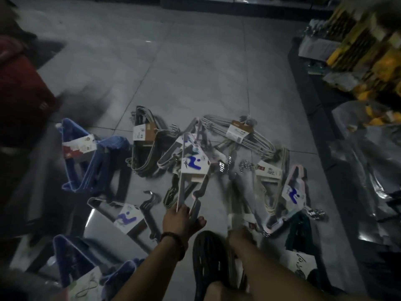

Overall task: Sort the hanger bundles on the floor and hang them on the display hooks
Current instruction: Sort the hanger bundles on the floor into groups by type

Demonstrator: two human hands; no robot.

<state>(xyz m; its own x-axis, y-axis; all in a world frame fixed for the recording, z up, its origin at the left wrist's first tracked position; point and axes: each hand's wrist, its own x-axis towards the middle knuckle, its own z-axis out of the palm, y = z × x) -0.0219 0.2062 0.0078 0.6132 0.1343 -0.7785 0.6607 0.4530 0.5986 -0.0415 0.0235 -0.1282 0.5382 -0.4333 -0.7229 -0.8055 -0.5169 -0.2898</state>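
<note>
**Operator:** Which step is in hand?

**Guide:** Sorting. Your left hand point(182, 220) is clamped round the near end of a pink hanger bundle point(193, 167), with the fingers curled over its frame. The bundle points away from you over the pile on the floor point(195, 72). Your right hand point(239, 234) is down at a grey bundle point(243, 185), just beside your shoe point(208, 257). Motion blur hides its fingers, so its grip cannot be confirmed.

**Operator:** What does the next move call for?

**Guide:** As a judgement: the far end of the pink bundle overlaps neighbouring bundles, so free it before you lift. Then place it with the matching pink bundle point(293, 193) lying to your right. The blue bundles point(86, 161) lie well apart on your left. The display shelving point(358, 57) stands at far right, and its hooks cannot be made out.
</note>
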